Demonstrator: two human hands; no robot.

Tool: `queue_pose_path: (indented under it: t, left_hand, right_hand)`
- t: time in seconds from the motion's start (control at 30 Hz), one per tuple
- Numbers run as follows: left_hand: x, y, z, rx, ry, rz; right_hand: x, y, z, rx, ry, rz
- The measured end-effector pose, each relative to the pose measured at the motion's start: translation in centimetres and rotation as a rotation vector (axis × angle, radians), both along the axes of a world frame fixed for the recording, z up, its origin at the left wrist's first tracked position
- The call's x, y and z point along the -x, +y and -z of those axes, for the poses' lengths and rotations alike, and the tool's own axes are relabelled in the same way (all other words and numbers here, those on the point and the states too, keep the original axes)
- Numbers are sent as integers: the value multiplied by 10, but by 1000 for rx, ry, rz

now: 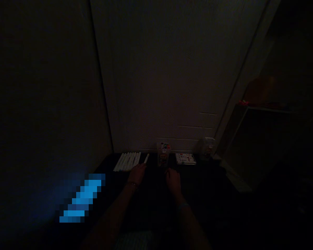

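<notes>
Left hand, white marker extending just ahead

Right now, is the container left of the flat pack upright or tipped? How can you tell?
Upright: the container stands tall on the table, with marker ends showing at its top.
</notes>
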State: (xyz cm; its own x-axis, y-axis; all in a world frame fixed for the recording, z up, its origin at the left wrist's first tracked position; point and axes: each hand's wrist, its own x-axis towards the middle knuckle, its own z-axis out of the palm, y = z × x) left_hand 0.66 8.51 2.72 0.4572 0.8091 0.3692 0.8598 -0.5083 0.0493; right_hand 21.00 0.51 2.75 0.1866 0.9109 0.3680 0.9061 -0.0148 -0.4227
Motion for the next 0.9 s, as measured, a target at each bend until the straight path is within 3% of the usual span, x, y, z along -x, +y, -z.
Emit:
queue_pose_path:
  t: [0.1,0.33,0.57,0.77,0.9]
  left_hand:
    - [-3,-8,-6,-42,-35,-17]
    - [-11,-20,-18,-26,-43,-223]
    - [-15,-20,-18,1,-54,-222]
    - [-12,-29,-28,105,-232,-305]
    - [1,-43,-31,64,-400,-294]
  right_hand:
    - [1,-1,-2,-6,6,-17]
    - [3,-1,-2,23,-14,10]
    - [3,0,0,-8,-47,14]
    - [1,0,1,-22,-54,17]
    - [1,0,1,-8,-44,7]
